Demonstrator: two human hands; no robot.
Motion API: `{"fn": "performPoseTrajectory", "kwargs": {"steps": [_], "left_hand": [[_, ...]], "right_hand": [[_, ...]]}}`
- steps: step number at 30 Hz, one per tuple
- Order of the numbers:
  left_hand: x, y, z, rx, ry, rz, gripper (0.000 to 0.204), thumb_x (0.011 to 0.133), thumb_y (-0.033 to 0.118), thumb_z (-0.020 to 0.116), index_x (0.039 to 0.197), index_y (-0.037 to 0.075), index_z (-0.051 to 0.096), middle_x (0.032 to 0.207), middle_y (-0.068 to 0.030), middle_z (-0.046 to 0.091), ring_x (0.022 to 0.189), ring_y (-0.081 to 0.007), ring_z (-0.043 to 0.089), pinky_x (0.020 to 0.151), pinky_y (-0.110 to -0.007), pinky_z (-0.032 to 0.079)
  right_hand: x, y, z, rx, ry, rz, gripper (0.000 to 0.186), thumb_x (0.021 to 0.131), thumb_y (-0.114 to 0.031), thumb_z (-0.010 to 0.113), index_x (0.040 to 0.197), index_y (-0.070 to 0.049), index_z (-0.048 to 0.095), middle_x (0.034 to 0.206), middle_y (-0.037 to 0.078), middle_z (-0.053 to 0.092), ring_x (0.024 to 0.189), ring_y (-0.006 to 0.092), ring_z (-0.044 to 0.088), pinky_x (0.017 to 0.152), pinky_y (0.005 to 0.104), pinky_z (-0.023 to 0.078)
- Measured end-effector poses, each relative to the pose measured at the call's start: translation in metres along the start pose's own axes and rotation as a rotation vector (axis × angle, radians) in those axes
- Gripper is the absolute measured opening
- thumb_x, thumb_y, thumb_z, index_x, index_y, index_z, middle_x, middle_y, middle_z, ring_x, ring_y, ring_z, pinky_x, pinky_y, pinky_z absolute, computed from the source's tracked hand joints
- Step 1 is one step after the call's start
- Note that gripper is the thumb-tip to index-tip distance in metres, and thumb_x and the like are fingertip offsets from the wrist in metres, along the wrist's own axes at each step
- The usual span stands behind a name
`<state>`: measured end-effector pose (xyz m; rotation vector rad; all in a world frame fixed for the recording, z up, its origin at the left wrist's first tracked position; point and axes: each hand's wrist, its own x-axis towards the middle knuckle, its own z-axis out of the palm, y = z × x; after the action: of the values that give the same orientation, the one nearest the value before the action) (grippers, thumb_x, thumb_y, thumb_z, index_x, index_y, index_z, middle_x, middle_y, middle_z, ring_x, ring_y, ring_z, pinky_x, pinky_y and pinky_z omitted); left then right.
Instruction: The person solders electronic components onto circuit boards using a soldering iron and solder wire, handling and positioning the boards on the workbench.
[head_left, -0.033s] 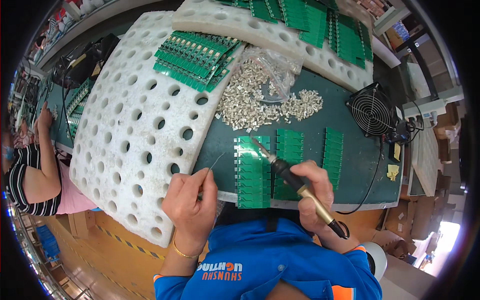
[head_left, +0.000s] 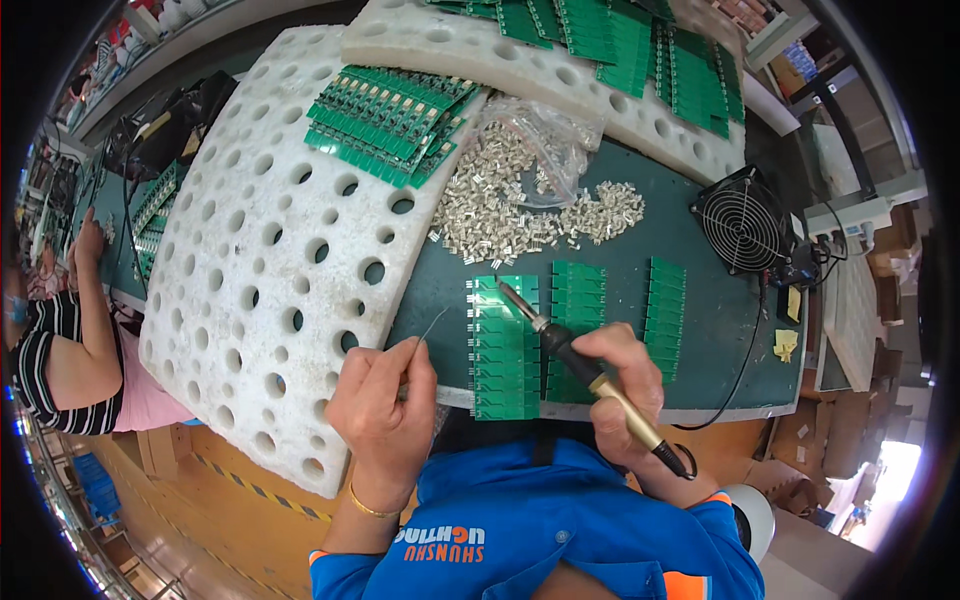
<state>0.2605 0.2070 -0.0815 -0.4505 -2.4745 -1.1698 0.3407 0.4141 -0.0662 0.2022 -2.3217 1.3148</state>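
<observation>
My right hand (head_left: 627, 385) is wrapped round the gold and black handle of a soldering iron (head_left: 574, 352). Its tip points to the far left corner of a green circuit board panel (head_left: 507, 350); whether it touches cannot be told. Small metal-coloured parts line that panel's left edge. Left of the panel, the fingers of my left hand (head_left: 385, 405) pinch a thin strand of solder wire (head_left: 433, 324), whose free end sticks up and to the right. Two more green panels, a middle one (head_left: 578, 300) and a right one (head_left: 664, 320), lie alongside.
Beyond the panels lies a heap of small metal connectors (head_left: 490, 205) with a clear plastic bag (head_left: 565, 150). White foam boards with holes (head_left: 215, 290) carry stacked circuit boards (head_left: 385, 120). A black fan (head_left: 742, 222) stands at right. Another person's arm (head_left: 92, 290) shows at far left.
The soldering iron's tip has shifted slightly left over the panel's far corner, along with my right hand. My left hand and the solder wire are nearly still.
</observation>
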Motion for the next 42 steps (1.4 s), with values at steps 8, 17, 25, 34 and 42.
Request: {"fn": "performPoseTrajectory", "kwargs": {"steps": [8, 17, 25, 34, 42], "left_hand": [[0.009, 0.001, 0.014, 0.016, -0.054, 0.005, 0.011, 0.075, -0.002, 0.075, 0.085, 0.001, 0.073, 0.065, -0.0091, 0.057, 0.052, -0.0188, 0.055, 0.046, -0.030, 0.042], [0.009, -0.002, 0.017, -0.001, -0.080, -0.018, 0.009, 0.076, -0.002, 0.075, 0.085, 0.002, 0.073, 0.064, -0.0056, 0.055, 0.053, -0.0129, 0.052, 0.049, -0.026, 0.039], [0.008, -0.003, 0.018, -0.011, -0.085, -0.034, 0.009, 0.077, -0.002, 0.074, 0.085, 0.001, 0.073, 0.065, -0.0067, 0.056, 0.054, -0.0141, 0.054, 0.049, -0.027, 0.040], [0.008, -0.002, 0.016, -0.011, -0.102, -0.035, 0.009, 0.077, -0.003, 0.074, 0.085, 0.001, 0.073, 0.065, -0.0070, 0.056, 0.056, -0.0156, 0.055, 0.051, -0.027, 0.041], [0.009, -0.002, 0.016, -0.008, -0.104, -0.031, 0.009, 0.077, -0.003, 0.074, 0.085, 0.001, 0.073, 0.065, -0.0076, 0.057, 0.056, -0.0155, 0.055, 0.051, -0.027, 0.042]], "right_hand": [[0.009, 0.009, 0.007, -0.105, 0.022, -0.038, 0.026, 0.084, -0.022, 0.077, 0.095, -0.002, 0.066, 0.077, 0.007, 0.064, 0.065, 0.0227, 0.059, 0.072, 0.0364, 0.041], [0.011, 0.017, 0.015, -0.126, 0.017, -0.034, 0.019, 0.083, -0.016, 0.075, 0.092, -0.001, 0.066, 0.076, 0.008, 0.066, 0.064, 0.0226, 0.059, 0.070, 0.0363, 0.042], [0.010, 0.020, 0.016, -0.116, 0.003, -0.028, 0.023, 0.089, -0.021, 0.071, 0.093, 0.001, 0.066, 0.078, 0.011, 0.068, 0.064, 0.0225, 0.059, 0.070, 0.0358, 0.041], [0.009, 0.022, 0.017, -0.107, 0.008, -0.016, 0.032, 0.092, -0.032, 0.069, 0.095, 0.000, 0.065, 0.076, 0.011, 0.066, 0.063, 0.0233, 0.059, 0.071, 0.0366, 0.041], [0.008, 0.023, 0.017, -0.100, 0.004, -0.008, 0.036, 0.094, -0.035, 0.067, 0.095, 0.000, 0.064, 0.076, 0.011, 0.065, 0.064, 0.0234, 0.058, 0.071, 0.0371, 0.042]]}}
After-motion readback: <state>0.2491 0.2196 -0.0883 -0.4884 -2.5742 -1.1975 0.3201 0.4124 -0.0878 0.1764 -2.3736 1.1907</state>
